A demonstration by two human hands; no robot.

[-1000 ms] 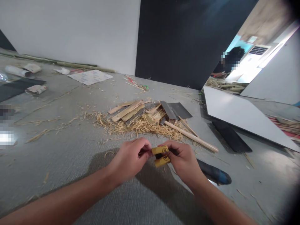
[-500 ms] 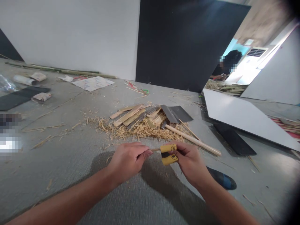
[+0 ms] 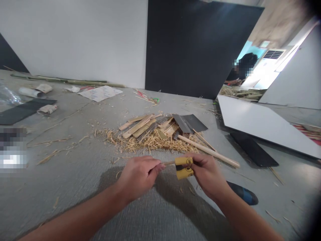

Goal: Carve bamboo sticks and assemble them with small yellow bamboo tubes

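Observation:
My left hand [image 3: 140,175] is closed in a pinch around one end of a thin wooden stick [image 3: 170,163]. The stick runs right into a folded piece of yellow-backed sandpaper [image 3: 185,173], which has black print outside and a dark inner face. Fingers and thumb of my right hand [image 3: 207,174] press the sandpaper closed around the stick. The stick's far end is hidden by that hand. Beyond both hands, a hammer [image 3: 208,149] rests with its head on a heap of straw-like shavings [image 3: 155,142].
Split wooden strips [image 3: 139,127] and a bent dark sheet [image 3: 192,123] lie on the shavings. A black slab [image 3: 253,149] and a white panel [image 3: 263,122] lie to the right. Green poles [image 3: 82,82] line the wall. A person [image 3: 240,68] crouches in the far right background.
Both hands appear slightly farther right, as does most of the nearby scene. The sandpaper is tilted a little differently on the stick. Both grips are kept.

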